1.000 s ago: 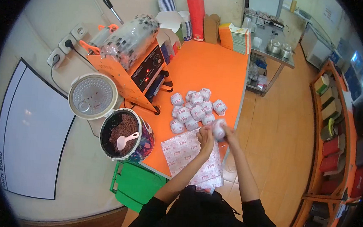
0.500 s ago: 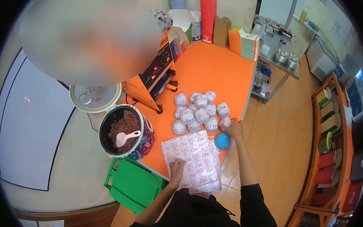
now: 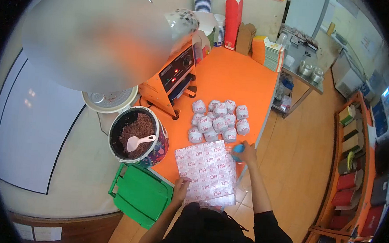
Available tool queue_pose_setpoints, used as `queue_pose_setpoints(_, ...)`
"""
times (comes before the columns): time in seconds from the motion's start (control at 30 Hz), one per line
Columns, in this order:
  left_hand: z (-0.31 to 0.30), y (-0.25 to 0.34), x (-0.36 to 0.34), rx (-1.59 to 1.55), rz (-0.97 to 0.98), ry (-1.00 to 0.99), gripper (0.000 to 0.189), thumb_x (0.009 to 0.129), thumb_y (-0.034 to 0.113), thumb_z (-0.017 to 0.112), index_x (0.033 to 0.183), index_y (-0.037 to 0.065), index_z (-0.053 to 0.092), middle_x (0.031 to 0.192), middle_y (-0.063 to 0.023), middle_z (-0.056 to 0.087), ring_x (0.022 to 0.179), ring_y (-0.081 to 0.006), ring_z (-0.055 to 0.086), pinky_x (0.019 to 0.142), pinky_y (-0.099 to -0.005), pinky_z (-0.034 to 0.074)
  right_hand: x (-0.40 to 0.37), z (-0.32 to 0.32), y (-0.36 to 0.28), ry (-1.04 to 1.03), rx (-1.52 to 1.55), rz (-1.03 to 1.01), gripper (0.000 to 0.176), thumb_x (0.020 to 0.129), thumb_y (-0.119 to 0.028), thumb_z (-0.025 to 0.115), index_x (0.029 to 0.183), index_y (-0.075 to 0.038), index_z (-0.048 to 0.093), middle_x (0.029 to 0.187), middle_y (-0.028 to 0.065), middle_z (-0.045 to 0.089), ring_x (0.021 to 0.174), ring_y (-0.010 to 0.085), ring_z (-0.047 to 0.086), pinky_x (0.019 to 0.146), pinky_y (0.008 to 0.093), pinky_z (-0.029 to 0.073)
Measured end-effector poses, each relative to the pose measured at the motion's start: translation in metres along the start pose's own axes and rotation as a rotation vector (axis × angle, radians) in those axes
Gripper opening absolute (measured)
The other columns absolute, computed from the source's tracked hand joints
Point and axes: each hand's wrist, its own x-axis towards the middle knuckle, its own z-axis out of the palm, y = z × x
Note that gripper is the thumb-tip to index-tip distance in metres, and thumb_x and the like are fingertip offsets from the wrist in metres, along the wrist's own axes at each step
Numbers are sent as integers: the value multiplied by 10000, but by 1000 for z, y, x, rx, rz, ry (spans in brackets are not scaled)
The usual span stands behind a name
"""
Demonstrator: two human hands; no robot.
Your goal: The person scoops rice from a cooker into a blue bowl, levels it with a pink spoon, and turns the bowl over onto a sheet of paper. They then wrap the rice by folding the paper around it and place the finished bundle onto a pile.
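Blue cup grasped, nine o'clock of your right hand; your left hand, grip unclear, overlaps paper at eight o'clock.

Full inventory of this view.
Table: one, orange, centre
Wrapped bundles: over ten, white/red, on table
Printed sheets: several, white/red, table's near end
Rounded object: one, blue, sheets' right
Rice cooker: one, multicoloured, left of sheets
Scoop: one, pink, in cooker
Machine: one, orange, beyond cooker
Cup stacks: two, white/blue, table's rear
Cartons: several, red/brown/orange, table's rear
Bin: one, green, lower left
Whiteboard: one, white, left
Metal table: one, silver, background
Shelving: one, orange, right
Left hand: one, sheets' edge
Right hand: one, on rounded object
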Motion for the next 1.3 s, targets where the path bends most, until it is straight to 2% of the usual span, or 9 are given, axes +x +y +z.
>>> queue_pose_setpoints(0.13, 6, 52, 0, -26, 66, -71, 431, 837, 140, 721, 1227, 104, 541, 1183, -106, 511, 1069, -213, 523, 829, -348, 484, -23, -27, -33, 0, 294, -95, 646, 770, -498, 731, 1204, -58, 540, 1039, 295, 606, 875, 369, 648, 752, 444, 528)
queue_pose_setpoints(0.2, 5, 111, -7, -151, 133, -131, 772, 770, 152, 808, 1388, 133, 347, 1306, -129, 415, 1172, -241, 482, 887, -377, 490, -53, -36, -78, -391, 541, -186, 564, 822, -489, 681, 1165, -62, 549, 918, 263, 636, 818, 354, 656, 721, 437, 521)
queue_pose_setpoints(0.33, -12, 106, 8, 24, 573, 9, 842, 770, 141, 803, 1421, 149, 269, 1331, -134, 377, 1206, -248, 456, 931, -400, 471, -113, -61, -181, -790, 374, -559, 502, 912, -537, 548, 1100, -73, 582, 842, 219, 672, 755, 372, 649, 708, 460, 509)
queue_pose_setpoints(0.5, -71, 95, -24, -31, 348, 219, 758, 771, 147, 794, 1415, 133, 393, 1166, -126, 485, 1090, -263, 508, 938, -377, 445, -109, -54, -329, 207, 168, -1196, 381, 866, -449, 625, 986, -93, 686, 883, 127, 614, 859, 288, 589, 744, 394, 435)
queue_pose_setpoints(0.7, -126, 58, -62, -181, 161, 363, 885, 701, 269, 864, 1438, 90, 406, 1131, -136, 565, 1064, -254, 572, 926, -362, 469, -82, 45, -402, 137, -224, -1368, 404, 790, -396, 689, 967, -33, 685, 976, 156, 603, 972, 302, 551, 838, 438, 422)
queue_pose_setpoints(0.83, -160, 57, -72, -182, 79, 488, 1046, 644, 238, 904, 1469, 75, 282, 1140, -131, 578, 1061, -228, 594, 932, -369, 480, -93, 4, -427, -328, -223, -1065, 262, 821, -273, 634, 925, -32, 624, 937, 221, 654, 893, 364, 669, 716, 501, 521)
queue_pose_setpoints(0.97, -180, 56, -59, -276, 129, 480, 1095, 625, 202, 913, 1485, 85, 245, 1162, -137, 565, 1080, -219, 591, 933, -372, 484, -89, -45, -448, 137, -474, -1125, 198, 780, -178, 641, 907, -30, 612, 746, 201, 665, 660, 341, 684, 595, 446, 550)
queue_pose_setpoints(1.13, -191, 72, -31, -226, 202, 311, 1289, 601, 281, 919, 1531, 51, 58, 1262, -169, 550, 1137, -254, 579, 984, -366, 453, -40, 21, -455, 305, -811, -1332, 119, 768, -140, 618, 815, -35, 649, 694, 164, 670, 615, 321, 684, 548, 414, 548)
queue_pose_setpoints(1.3, -191, 73, -10, -62, 210, 160, 1374, 613, 352, 894, 1512, 4, -85, 1266, -196, 563, 1157, -278, 584, 1003, -344, 436, -33, 27, -463, 137, -449, -1209, 201, 815, -195, 597, 802, -9, 670, 707, 194, 668, 619, 349, 675, 573, 437, 543)
